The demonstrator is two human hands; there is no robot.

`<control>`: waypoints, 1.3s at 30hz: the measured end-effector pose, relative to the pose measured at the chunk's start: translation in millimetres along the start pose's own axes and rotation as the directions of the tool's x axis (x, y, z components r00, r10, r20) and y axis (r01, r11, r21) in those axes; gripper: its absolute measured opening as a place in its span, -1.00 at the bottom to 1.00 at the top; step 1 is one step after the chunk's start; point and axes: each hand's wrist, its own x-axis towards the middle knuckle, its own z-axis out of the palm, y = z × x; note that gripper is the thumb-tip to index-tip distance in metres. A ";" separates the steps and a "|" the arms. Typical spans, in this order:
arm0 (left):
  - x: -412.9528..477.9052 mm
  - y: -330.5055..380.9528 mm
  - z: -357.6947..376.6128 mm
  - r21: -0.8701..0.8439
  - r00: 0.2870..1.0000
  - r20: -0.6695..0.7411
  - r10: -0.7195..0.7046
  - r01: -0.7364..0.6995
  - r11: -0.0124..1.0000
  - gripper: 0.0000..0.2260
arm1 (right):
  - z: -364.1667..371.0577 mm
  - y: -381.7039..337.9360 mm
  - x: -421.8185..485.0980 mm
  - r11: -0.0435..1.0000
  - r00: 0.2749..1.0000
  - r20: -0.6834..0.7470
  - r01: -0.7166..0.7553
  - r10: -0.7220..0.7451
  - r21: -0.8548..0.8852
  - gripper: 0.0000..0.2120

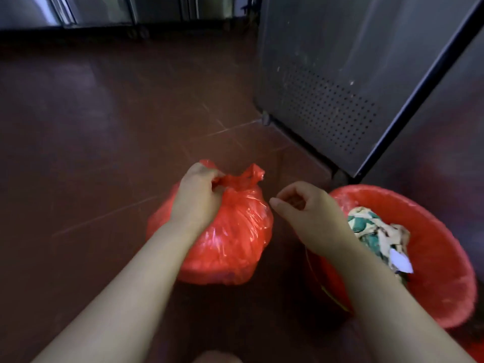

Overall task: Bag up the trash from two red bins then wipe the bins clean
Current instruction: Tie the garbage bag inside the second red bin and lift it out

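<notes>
Red plastic all through the head view. Red bag on the floor just left of the red bin, its top drawn into a knot with two ears sticking up. Left hand on the bag's side away from the bin, fingers curled round one ear. Right hand between bag and bin, touching neither, fingers loosely curled, holding nothing. Inside the bin, toward its left wall: trash of crumpled green and beige wrappers plus a white scrap, not yet bagged, lying in what looks like a thin red liner folded over the rim. Behind the bin, a steel cabinet with a perforated panel.

Probable trouble from here, judged and not seen:

- Knot perhaps only half cinched, with one ear gripped and the other free. Risk of slipping open or tearing the thin film if lifted by that single ear, with a spill on the floor left of the bin.
- Right forearm crossing the bin's left rim. Risk of tipping the bin or dragging the liner off on a careless reach.
- Uneven gathering of the liner: loose scraps dropping to the bin's bottom.
- Wiping too early, with scraps left inside: smears instead of a clean bin.
</notes>
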 end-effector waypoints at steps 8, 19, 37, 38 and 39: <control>4.8 -89.5 54.2 -0.002 0.955 0.201 -0.216 0.221 0.975 -0.77 | 57.1 15.0 21.1 0.983 0.985 0.094 -0.136 0.148 -0.123 -0.87; 17.4 -100.0 50.2 -0.049 0.978 0.200 -0.059 0.071 0.996 -0.72 | 70.2 31.1 30.6 0.947 0.950 0.111 -0.272 0.293 -0.168 -0.86; -28.3 78.2 141.9 -0.279 0.948 0.301 0.106 -0.019 0.960 -0.96 | -41.1 136.7 -30.4 0.932 0.932 -0.123 -0.317 0.340 0.174 -0.92; -31.0 90.2 148.1 -0.276 0.944 0.314 0.099 -0.009 0.961 -0.96 | -54.0 144.7 -35.8 0.929 0.930 -0.125 -0.321 0.346 0.182 -0.93; -32.7 102.0 154.4 -0.271 0.941 0.326 0.090 0.002 0.962 -0.96 | -66.8 152.0 -41.3 0.927 0.929 -0.123 -0.325 0.350 0.185 -0.94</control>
